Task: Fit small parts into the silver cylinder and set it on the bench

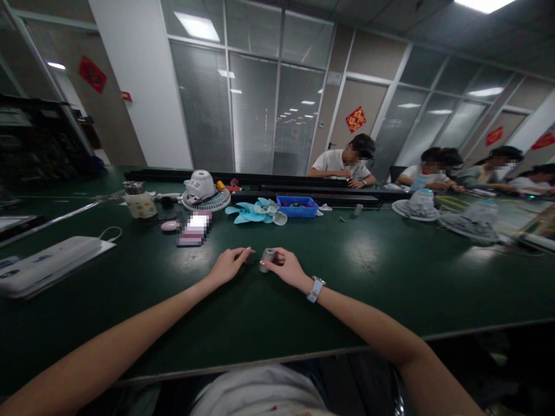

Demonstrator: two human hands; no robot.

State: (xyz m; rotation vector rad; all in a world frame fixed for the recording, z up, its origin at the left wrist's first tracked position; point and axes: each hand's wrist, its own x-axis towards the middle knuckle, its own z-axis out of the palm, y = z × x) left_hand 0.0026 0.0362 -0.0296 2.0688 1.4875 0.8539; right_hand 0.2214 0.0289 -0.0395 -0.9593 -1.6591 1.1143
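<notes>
My right hand (287, 267) has its thumb and fingers around a small grey cylindrical motor (267, 261), which stands upright on the green table. Just left of the motor is my left hand (229, 266), its thumb and fingertips pinched together. Whether anything small sits in that pinch I cannot make out. A narrow gap separates the left fingertips from the motor. Beyond both hands lie light-blue fan blades (251, 211) and a blue plastic tray (297, 207) holding small parts.
White fan heads (202, 185) lie face down at the left and right (418, 203). A patterned cup (139, 202), a phone (193, 229) and a white case (52, 266) are on the left. Another small metal cylinder (358, 210) stands at the back. Several people (342, 164) sit opposite.
</notes>
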